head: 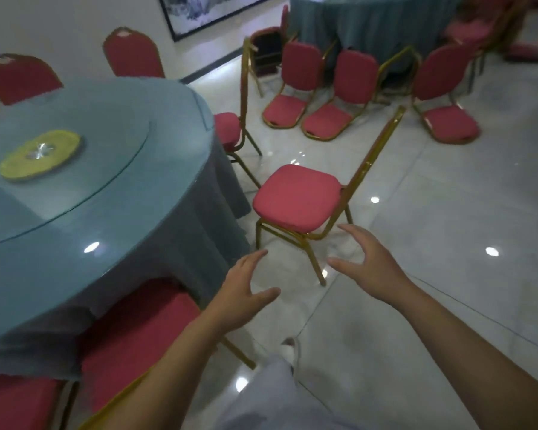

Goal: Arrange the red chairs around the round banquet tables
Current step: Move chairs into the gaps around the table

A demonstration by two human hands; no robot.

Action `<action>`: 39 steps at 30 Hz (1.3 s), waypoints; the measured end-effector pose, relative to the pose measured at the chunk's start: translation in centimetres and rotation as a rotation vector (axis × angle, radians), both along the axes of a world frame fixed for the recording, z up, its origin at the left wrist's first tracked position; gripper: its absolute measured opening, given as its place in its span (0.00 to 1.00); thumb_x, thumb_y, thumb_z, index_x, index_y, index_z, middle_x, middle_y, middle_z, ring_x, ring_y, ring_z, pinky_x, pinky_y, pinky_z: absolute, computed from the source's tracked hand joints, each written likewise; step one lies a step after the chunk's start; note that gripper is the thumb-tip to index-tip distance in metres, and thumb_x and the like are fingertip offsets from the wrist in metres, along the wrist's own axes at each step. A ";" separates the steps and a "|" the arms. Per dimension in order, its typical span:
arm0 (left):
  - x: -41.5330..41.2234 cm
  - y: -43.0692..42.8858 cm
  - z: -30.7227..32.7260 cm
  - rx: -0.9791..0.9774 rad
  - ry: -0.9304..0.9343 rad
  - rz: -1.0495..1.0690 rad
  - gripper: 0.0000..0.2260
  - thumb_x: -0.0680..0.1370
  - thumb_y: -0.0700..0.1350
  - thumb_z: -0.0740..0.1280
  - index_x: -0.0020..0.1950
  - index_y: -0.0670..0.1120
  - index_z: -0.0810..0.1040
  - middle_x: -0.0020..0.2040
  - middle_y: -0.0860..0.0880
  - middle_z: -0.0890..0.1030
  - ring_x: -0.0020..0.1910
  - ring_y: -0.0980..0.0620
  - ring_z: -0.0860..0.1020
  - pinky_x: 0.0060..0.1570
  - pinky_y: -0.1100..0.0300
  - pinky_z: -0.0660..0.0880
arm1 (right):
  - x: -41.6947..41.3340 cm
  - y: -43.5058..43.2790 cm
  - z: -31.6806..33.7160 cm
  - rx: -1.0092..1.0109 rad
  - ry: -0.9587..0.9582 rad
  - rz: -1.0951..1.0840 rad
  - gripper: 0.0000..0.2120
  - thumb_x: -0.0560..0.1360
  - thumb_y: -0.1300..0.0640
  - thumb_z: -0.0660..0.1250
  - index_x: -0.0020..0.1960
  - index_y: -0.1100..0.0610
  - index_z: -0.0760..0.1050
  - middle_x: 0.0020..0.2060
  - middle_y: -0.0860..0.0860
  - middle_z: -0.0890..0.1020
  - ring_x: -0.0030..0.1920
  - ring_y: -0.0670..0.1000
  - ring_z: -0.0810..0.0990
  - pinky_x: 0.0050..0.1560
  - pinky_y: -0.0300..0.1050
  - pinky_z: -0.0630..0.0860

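Glossy pale tiled floor (pixel 448 212) mirrors small round spots of light. At the far left, a plain white wall (pixel 59 26) carries a dark-framed landscape picture (pixel 205 10) above dark skirting (pixel 212 66).

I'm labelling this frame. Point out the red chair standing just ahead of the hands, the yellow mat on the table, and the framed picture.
Red chair (pixel 295 197): head view, seat cushion.
Yellow mat (pixel 63 144): head view, right part.
Framed picture (pixel 205 13): head view, printed area.
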State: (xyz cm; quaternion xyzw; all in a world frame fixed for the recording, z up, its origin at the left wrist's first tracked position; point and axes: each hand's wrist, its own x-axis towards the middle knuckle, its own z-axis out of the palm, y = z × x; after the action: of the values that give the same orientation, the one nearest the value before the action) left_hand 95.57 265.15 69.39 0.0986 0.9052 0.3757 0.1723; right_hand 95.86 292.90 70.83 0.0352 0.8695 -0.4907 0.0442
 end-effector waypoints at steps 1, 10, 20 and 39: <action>-2.2 1.0 -0.2 0.011 -0.012 -0.016 0.35 0.74 0.60 0.70 0.77 0.61 0.56 0.77 0.56 0.60 0.74 0.55 0.61 0.74 0.51 0.62 | -1.0 1.2 0.0 0.011 0.008 -0.029 0.33 0.72 0.46 0.75 0.74 0.43 0.65 0.72 0.44 0.68 0.68 0.44 0.67 0.64 0.42 0.64; -21.8 14.4 -0.5 0.152 -0.077 -0.150 0.38 0.73 0.57 0.73 0.77 0.62 0.54 0.76 0.51 0.61 0.72 0.45 0.65 0.68 0.42 0.68 | -12.6 11.2 2.5 0.224 -0.055 -0.216 0.36 0.73 0.42 0.73 0.75 0.37 0.60 0.77 0.42 0.60 0.76 0.48 0.60 0.70 0.47 0.61; -33.7 24.8 -2.0 0.215 -0.169 -0.336 0.43 0.70 0.57 0.75 0.77 0.63 0.51 0.68 0.59 0.64 0.62 0.58 0.64 0.58 0.59 0.65 | -24.7 17.6 2.5 0.316 -0.091 -0.261 0.37 0.73 0.44 0.73 0.77 0.39 0.58 0.78 0.45 0.60 0.77 0.50 0.59 0.72 0.52 0.63; -35.9 34.9 -5.6 -0.020 -0.388 0.182 0.27 0.72 0.50 0.73 0.69 0.60 0.69 0.55 0.61 0.72 0.55 0.55 0.74 0.48 0.63 0.70 | -53.2 34.4 -3.9 0.768 -0.105 0.637 0.28 0.69 0.53 0.78 0.65 0.44 0.71 0.62 0.48 0.73 0.73 0.55 0.61 0.67 0.57 0.67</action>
State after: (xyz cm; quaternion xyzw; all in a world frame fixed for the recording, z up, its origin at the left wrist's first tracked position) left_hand 59.63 300.01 63.81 -0.0594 0.8640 0.3926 0.3095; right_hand 42.67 327.35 66.91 -0.1938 0.9515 -0.0946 0.2193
